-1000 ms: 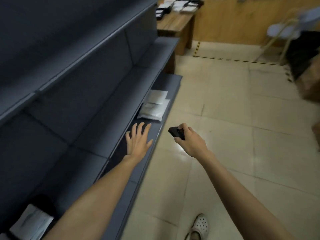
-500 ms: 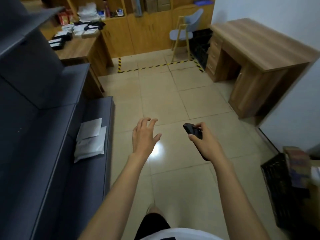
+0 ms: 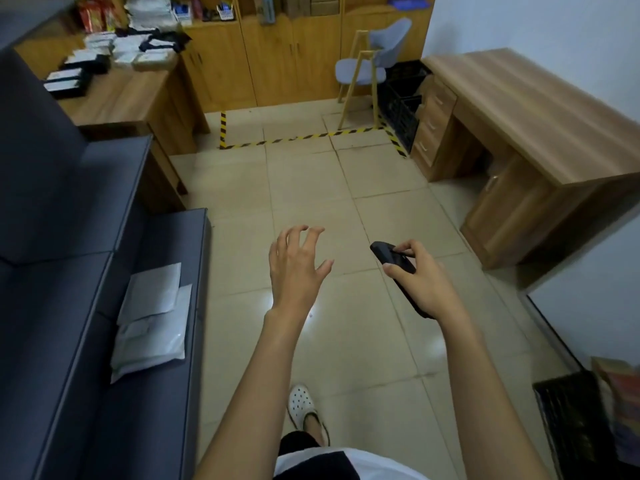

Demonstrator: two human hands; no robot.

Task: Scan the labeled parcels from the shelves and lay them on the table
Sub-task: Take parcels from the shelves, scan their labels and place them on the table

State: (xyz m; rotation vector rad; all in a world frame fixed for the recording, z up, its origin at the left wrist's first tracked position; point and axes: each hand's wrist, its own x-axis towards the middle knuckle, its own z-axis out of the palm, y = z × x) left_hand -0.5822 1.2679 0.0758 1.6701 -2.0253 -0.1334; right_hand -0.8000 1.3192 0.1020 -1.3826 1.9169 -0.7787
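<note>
Head view: the left hand (image 3: 294,268) is held out over the tiled floor (image 3: 311,188), fingers spread and loosely curled, nothing gripped. The right hand (image 3: 427,284) is clamped round a black scanner (image 3: 391,258), its nose pointed forward-left. Two white parcels (image 3: 152,317) are seen stacked (the upper one offset) on the grey shelf (image 3: 86,393) to the left, well apart from both hands. Further off, a wooden table (image 3: 135,98) carrying boxes and packets is noted at far left; a desk (image 3: 519,109) is set against the right wall.
</note>
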